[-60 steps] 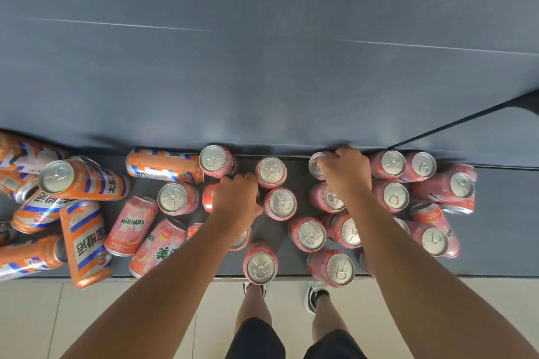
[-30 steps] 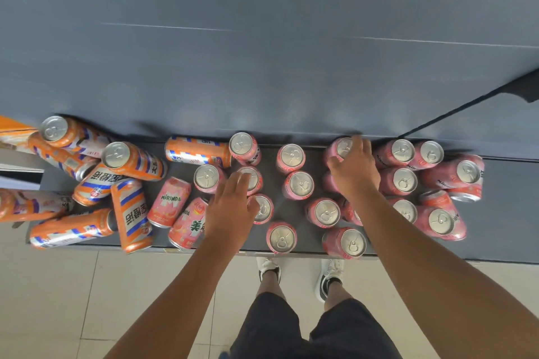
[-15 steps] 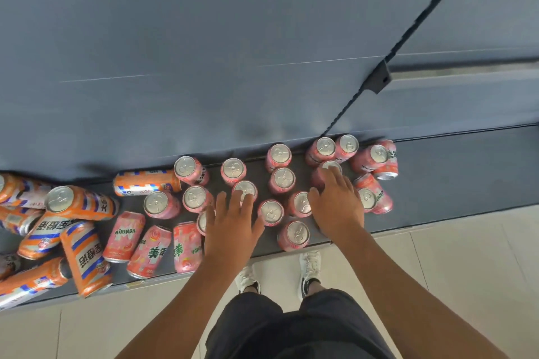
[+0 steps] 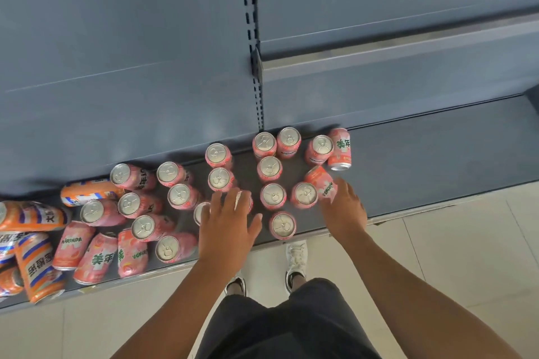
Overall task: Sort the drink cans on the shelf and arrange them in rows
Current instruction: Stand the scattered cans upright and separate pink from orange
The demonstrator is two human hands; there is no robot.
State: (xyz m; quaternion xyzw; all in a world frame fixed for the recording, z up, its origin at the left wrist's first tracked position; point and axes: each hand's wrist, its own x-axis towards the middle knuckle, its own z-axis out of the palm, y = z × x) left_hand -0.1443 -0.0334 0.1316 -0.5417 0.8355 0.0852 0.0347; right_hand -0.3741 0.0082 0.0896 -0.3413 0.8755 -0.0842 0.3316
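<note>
**Both hands among the pink cans at the front of the shelf**

The dark grey shelf [image 4: 437, 154] carries a crowd of drink cans. In the middle stand the upright pink Mirinda cans [image 4: 269, 167], tops showing, in loose lines that run from the back panel toward the front edge. The left hand [image 4: 227, 227] lies over this group with its fingers straight and spread, not curled round anything; the fingertips cover one upright can [image 4: 244, 202], and a second can [image 4: 200, 212] shows just beside the little finger.

The right hand [image 4: 345, 210] reaches to the tipped pink can [image 4: 320, 181], which lies on its side at the right end of the group, next to an upright one. The fingers touch the can's lower end, but whether they grip it cannot be told.

Another pink can [image 4: 339, 148] lies on its side at the back right. At the front left, several fallen pink cans [image 4: 96, 256] lie label up, and beyond them the orange cans [image 4: 38, 267] lie jumbled at the far left.

Below the shelf edge are a tiled floor [image 4: 466, 256], white shoes [image 4: 296, 253] and dark shorts [image 4: 291, 318].
</note>
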